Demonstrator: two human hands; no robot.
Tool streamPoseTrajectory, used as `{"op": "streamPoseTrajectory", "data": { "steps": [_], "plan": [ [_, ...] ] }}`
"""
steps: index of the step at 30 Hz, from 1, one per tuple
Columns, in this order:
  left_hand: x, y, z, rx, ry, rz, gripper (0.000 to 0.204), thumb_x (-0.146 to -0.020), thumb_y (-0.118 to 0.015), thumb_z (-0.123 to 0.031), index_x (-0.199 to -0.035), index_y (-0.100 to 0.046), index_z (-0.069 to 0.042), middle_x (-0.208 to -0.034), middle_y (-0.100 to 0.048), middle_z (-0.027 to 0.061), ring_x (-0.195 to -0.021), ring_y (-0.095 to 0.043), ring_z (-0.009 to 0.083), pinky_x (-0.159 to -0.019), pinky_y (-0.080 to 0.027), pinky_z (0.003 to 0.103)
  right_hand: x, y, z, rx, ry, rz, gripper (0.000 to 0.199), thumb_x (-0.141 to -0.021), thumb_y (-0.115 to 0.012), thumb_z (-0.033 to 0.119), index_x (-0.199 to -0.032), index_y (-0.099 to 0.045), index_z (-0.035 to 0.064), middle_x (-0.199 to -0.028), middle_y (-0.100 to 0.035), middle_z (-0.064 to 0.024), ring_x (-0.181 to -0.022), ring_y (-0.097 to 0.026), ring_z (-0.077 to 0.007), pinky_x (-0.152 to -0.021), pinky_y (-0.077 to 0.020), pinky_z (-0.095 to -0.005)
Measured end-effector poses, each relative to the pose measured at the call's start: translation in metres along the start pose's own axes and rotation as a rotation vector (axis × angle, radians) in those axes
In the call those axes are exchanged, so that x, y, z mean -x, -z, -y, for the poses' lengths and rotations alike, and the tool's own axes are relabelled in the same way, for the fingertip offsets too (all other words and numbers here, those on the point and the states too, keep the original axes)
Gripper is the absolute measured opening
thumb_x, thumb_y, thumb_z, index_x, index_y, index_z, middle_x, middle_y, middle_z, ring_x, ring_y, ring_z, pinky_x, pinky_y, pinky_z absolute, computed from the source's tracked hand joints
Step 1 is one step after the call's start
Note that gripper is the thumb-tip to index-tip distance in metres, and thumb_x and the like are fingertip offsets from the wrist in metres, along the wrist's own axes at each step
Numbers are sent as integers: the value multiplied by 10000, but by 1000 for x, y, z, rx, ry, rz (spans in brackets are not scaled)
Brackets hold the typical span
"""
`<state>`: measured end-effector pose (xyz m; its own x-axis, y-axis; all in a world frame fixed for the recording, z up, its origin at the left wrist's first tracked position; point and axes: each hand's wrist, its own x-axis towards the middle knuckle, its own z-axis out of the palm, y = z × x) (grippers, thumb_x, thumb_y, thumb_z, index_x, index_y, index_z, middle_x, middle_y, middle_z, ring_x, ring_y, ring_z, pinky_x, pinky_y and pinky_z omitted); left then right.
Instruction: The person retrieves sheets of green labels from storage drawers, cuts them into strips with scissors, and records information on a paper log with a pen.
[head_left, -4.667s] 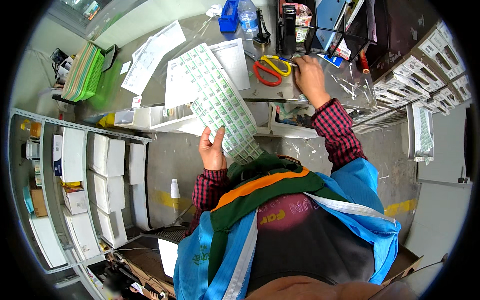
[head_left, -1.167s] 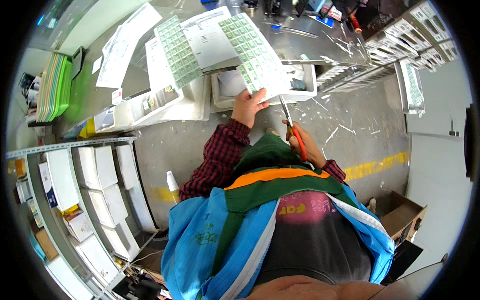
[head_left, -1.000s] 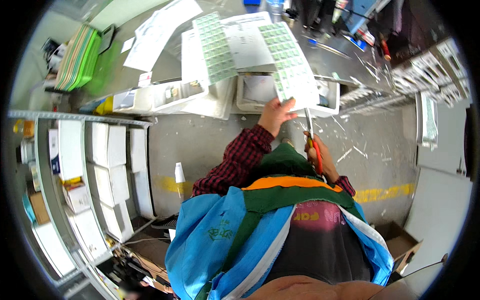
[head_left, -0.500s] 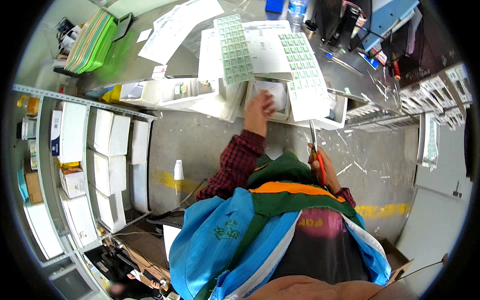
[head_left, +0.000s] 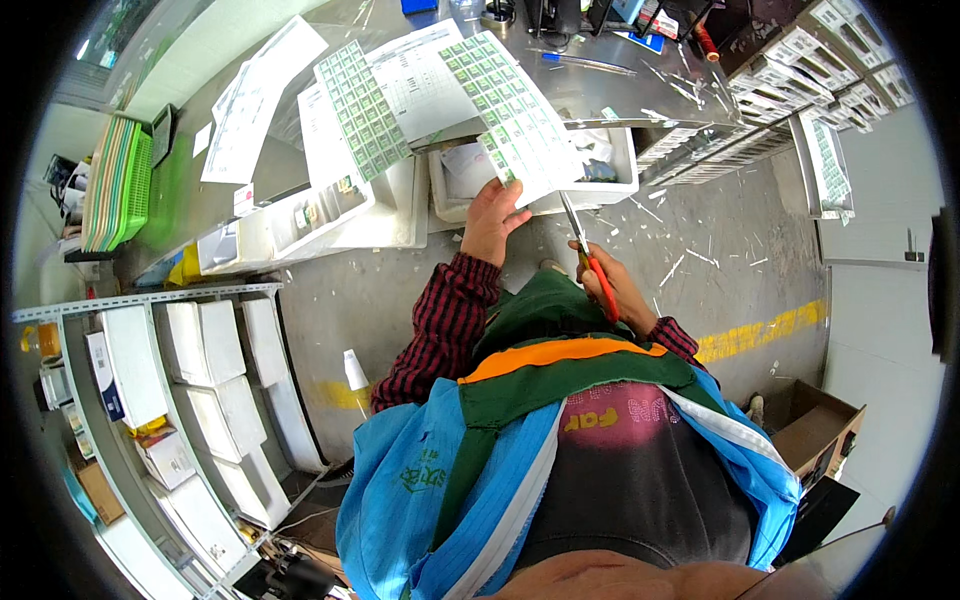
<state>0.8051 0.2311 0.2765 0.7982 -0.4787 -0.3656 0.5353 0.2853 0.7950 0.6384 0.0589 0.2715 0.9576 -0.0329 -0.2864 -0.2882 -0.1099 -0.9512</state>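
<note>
One white sheet [head_left: 520,118] with rows of small green-printed labels [head_left: 488,85], slightly curved.

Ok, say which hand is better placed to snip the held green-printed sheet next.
The right hand, probably: it grips the red-handled scissors, their tips at the lower edge of the green-printed sheet. The left hand pinches that sheet's lower left corner.

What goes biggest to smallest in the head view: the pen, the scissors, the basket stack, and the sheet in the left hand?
1. Sheet
2. Basket stack
3. Scissors
4. Pen
</note>
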Motion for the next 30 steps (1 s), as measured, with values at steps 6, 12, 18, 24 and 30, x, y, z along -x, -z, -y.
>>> {"op": "streamPoseTrajectory", "data": {
  "steps": [6,12,18,24,30],
  "plan": [
    [-13,-22,4,-12,40,35,433,-891,-652,-242,-1241,-514,-26,-1189,-566,74,-1044,-559,196,-842,-491,327,3,3,1,-103,-39,-60,445,-934,-524,228,-1343,-458,66,-746,-473,23,-597,-431,-67,-540,-383,-231],
    [-22,-35,10,40,33,8,400,-837,-710,-191,-1167,-564,-19,-1098,-605,71,-930,-592,186,-746,-513,296,-8,8,9,-44,44,-79,431,-939,-548,225,-1330,-474,59,-763,-488,-4,-619,-449,-83,-573,-403,-245],
    [-14,-42,3,61,34,-14,417,-809,-732,-179,-1140,-574,19,-1062,-625,99,-891,-629,211,-726,-532,304,-16,11,15,-32,86,-58,480,-929,-569,276,-1341,-468,50,-855,-523,-31,-694,-461,-96,-666,-418,-247],
    [-9,-37,2,20,57,-4,411,-841,-690,-160,-1185,-556,20,-1097,-614,98,-912,-616,190,-730,-525,290,-21,10,13,-69,85,-18,497,-928,-528,290,-1361,-453,59,-777,-471,19,-618,-416,-62,-578,-364,-215],
    [-7,-36,4,24,82,-11,403,-828,-702,-158,-1161,-569,26,-1077,-622,99,-886,-621,185,-710,-527,282,-23,8,11,-73,98,-18,502,-928,-511,298,-1368,-449,63,-747,-446,41,-580,-395,-45,-535,-338,-202]
  ]
}}
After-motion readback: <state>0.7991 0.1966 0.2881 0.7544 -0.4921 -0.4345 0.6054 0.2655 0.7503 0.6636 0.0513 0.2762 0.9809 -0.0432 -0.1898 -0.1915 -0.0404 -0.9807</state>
